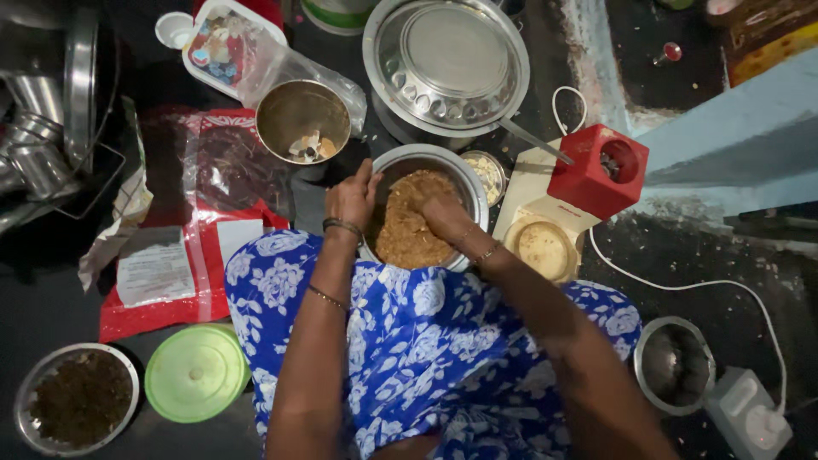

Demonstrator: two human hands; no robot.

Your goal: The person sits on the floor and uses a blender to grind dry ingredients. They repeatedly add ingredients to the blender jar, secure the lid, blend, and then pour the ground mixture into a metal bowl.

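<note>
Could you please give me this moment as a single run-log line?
left hand: gripping steel bowl rim | right hand: pressed into brown mixture | red grinder: beside bowl

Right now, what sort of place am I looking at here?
Most likely a home kitchen floor used for food preparation. The right hand is pressed into a brown mixture in a steel bowl that the left hand steadies, with a red electric grinder and steel vessels close around it.

blue white-flowered cloth (426, 332), brown mix in steel bowl (422, 213), red grinder (596, 170), pale green lid (196, 372), red packet (192, 221)
</note>
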